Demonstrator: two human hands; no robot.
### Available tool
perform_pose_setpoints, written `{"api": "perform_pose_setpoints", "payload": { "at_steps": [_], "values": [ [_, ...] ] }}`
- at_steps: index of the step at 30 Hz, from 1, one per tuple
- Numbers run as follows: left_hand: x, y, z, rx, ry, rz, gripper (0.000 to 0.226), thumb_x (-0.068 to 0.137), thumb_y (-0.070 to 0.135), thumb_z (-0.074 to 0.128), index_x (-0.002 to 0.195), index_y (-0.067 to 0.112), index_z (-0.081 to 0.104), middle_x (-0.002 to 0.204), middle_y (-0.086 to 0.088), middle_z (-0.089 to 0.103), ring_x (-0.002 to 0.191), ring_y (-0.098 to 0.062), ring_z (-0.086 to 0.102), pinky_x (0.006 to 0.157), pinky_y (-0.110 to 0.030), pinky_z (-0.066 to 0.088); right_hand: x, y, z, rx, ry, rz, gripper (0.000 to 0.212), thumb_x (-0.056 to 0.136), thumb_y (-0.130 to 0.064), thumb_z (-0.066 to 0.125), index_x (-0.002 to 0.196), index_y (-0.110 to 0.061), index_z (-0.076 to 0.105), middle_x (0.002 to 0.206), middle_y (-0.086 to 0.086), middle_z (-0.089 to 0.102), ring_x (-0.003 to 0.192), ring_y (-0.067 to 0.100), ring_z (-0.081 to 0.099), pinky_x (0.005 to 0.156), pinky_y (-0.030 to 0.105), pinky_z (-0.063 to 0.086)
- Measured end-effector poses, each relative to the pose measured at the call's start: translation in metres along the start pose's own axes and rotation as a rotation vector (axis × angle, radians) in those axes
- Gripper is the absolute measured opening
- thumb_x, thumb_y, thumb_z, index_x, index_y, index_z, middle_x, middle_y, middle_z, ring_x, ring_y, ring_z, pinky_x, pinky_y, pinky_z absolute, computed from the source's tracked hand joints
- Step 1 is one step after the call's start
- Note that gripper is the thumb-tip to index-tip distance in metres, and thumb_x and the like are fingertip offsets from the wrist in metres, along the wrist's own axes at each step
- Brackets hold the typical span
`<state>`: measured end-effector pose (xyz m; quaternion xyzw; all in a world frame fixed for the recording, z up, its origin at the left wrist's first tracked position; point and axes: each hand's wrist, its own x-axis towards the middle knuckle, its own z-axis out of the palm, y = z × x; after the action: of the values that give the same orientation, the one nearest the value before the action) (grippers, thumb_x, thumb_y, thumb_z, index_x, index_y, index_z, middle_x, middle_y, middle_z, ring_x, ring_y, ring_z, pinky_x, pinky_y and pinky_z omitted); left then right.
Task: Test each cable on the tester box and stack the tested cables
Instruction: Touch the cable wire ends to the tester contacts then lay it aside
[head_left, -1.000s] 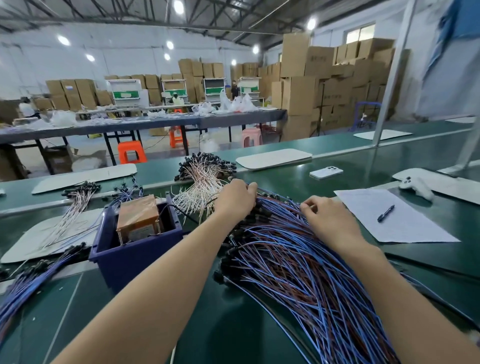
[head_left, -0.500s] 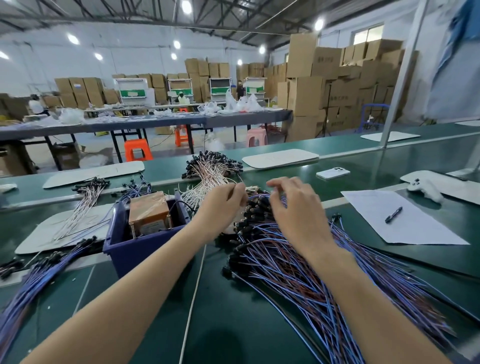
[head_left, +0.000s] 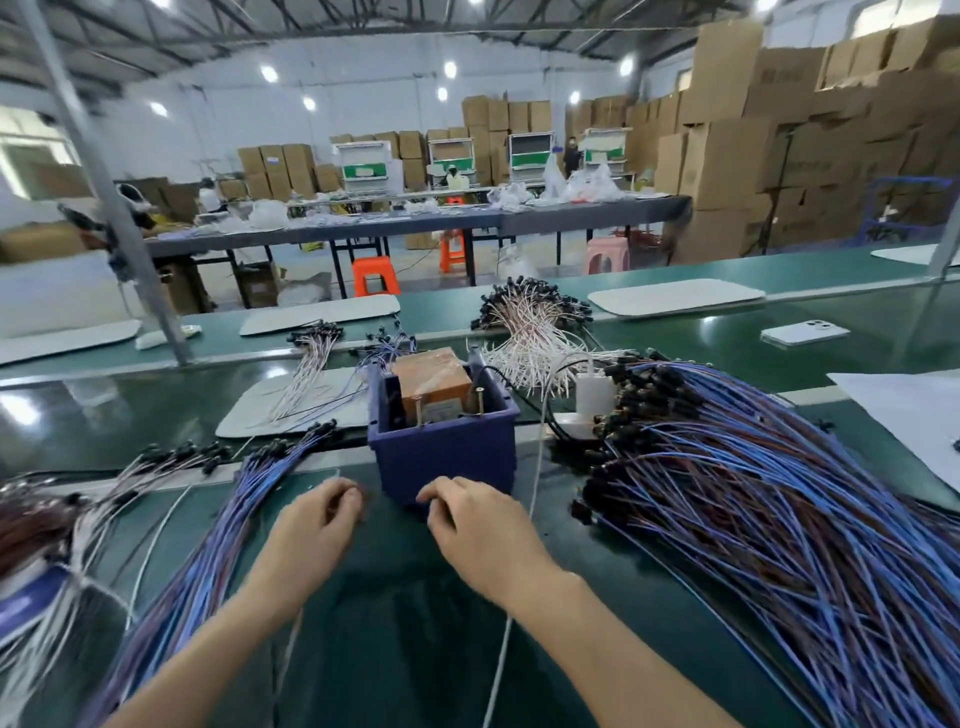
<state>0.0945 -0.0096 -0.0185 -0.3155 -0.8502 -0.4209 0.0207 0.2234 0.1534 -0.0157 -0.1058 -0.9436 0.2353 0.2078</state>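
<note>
Two bare hands side by side, palms down, fingers curled

The left hand and right hand sit close together, not touching, at the middle of the view. The left forearm and right forearm reach forward from the lower edge and draw nearer to each other towards the wrists. Both hands have their fingers bent under at the tips; blur hides whether the fingertips pinch anything

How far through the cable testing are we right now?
Done, apparently: a smaller stack of blue cables lies left of the tester box. In hand: the left hand and right hand sit curled just in front of the box's blue bin; whether they hold a cable is too blurred to tell. Left: the much bigger cable pile on the right.
</note>
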Motion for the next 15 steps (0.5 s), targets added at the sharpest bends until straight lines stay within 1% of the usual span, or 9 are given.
{"api": "perform_pose_setpoints", "payload": {
  "at_steps": [1,2,4,5,7,8,10,12,15],
  "values": [
    [0.003,-0.009,-0.01,0.024,0.047,-0.046,0.02,0.101,0.015,0.056,0.091,0.028,0.068,0.075,0.01,0.069,0.073,-0.009,0.064,0.07,-0.032,0.051,0.005,-0.005,0.007,0.0,-0.054,0.015,0.03,0.105,-0.03,0.039,0.125,-0.028,0.061,0.117,-0.004,0.069,0.1,0.021,0.063,0.08,0.037,0.05],
    [0.006,-0.019,-0.02,0.055,0.084,-0.091,0.018,0.101,0.017,0.055,0.093,0.027,0.069,0.08,0.009,0.07,0.077,-0.012,0.066,0.073,-0.035,0.051,0.01,-0.009,0.015,-0.019,-0.101,0.025,0.03,0.106,-0.03,0.038,0.125,-0.028,0.06,0.112,-0.002,0.07,0.092,0.023,0.064,0.074,0.037,0.05],
    [0.013,-0.038,-0.04,0.187,0.152,-0.154,0.018,0.1,0.019,0.053,0.099,0.023,0.071,0.088,0.0,0.073,0.082,-0.022,0.065,0.076,-0.035,0.048,0.018,-0.014,0.027,-0.06,-0.172,0.046,0.03,0.106,-0.031,0.036,0.125,-0.027,0.059,0.104,0.003,0.072,0.078,0.025,0.061,0.066,0.035,0.045],
    [0.017,-0.047,-0.049,0.273,0.183,-0.171,0.019,0.1,0.019,0.053,0.102,0.02,0.071,0.093,-0.007,0.074,0.087,-0.028,0.065,0.078,-0.037,0.047,0.021,-0.016,0.032,-0.067,-0.192,0.062,0.03,0.106,-0.031,0.036,0.125,-0.028,0.059,0.103,0.003,0.072,0.077,0.026,0.061,0.065,0.035,0.044],
    [0.027,-0.062,-0.062,0.441,0.214,-0.197,0.02,0.099,0.018,0.054,0.106,0.014,0.071,0.104,-0.016,0.072,0.098,-0.035,0.064,0.084,-0.042,0.046,0.023,-0.016,0.042,-0.08,-0.197,0.09,0.029,0.106,-0.03,0.036,0.123,-0.029,0.06,0.107,0.002,0.073,0.085,0.027,0.066,0.067,0.035,0.044],
    [0.032,-0.068,-0.067,0.519,0.203,-0.215,0.02,0.099,0.02,0.054,0.108,0.013,0.07,0.106,-0.016,0.071,0.102,-0.036,0.063,0.085,-0.042,0.046,0.023,-0.016,0.046,-0.1,-0.183,0.1,0.028,0.106,-0.031,0.037,0.122,-0.031,0.06,0.108,0.0,0.073,0.088,0.026,0.067,0.068,0.035,0.044],
    [0.041,-0.075,-0.07,0.631,0.159,-0.219,0.023,0.099,0.024,0.052,0.112,0.012,0.068,0.108,-0.014,0.07,0.103,-0.034,0.061,0.085,-0.042,0.046,0.021,-0.014,0.053,-0.13,-0.14,0.114,0.026,0.105,-0.033,0.037,0.12,-0.034,0.059,0.107,-0.004,0.074,0.089,0.024,0.069,0.067,0.035,0.042],
    [0.051,-0.077,-0.067,0.676,0.123,-0.2,0.026,0.1,0.027,0.051,0.116,0.014,0.068,0.113,-0.014,0.068,0.107,-0.033,0.06,0.089,-0.041,0.045,0.02,-0.011,0.056,-0.129,-0.115,0.112,0.025,0.105,-0.034,0.038,0.119,-0.034,0.058,0.107,-0.007,0.074,0.088,0.021,0.069,0.066,0.034,0.04],
    [0.066,-0.076,-0.057,0.685,0.053,-0.214,0.032,0.102,0.033,0.049,0.127,0.018,0.065,0.126,-0.015,0.064,0.118,-0.034,0.056,0.099,-0.041,0.044,0.02,-0.008,0.056,-0.106,-0.091,0.112,0.024,0.104,-0.034,0.04,0.118,-0.034,0.06,0.106,-0.009,0.074,0.087,0.018,0.069,0.064,0.032,0.039]
  ]
}}
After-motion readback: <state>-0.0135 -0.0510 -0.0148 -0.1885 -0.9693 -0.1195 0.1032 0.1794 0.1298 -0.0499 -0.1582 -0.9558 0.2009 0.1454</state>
